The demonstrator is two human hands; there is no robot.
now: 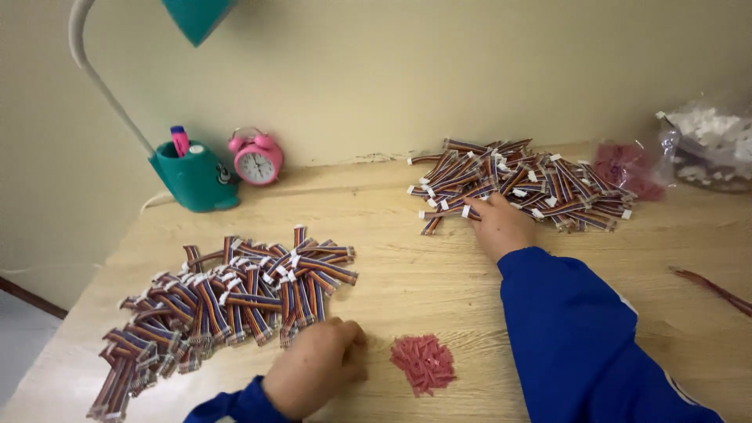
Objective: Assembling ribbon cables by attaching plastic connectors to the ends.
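My right hand (499,224) reaches out in a blue sleeve to the near edge of a far pile of short multicoloured ribbon cables with white connectors (521,184); its fingers close on one cable at the pile's edge. My left hand (317,368) rests on the wooden desk (439,282) with fingers curled, beside a second, larger pile of the same cables (227,301). I cannot tell whether it holds anything. A small heap of red plastic pieces (424,363) lies just right of the left hand.
At the back left stand a teal desk lamp with pen holder (194,176) and a pink alarm clock (255,157). At the right edge sit a clear bag of white parts (709,149), a bag of red parts (627,168) and a loose cable (717,291).
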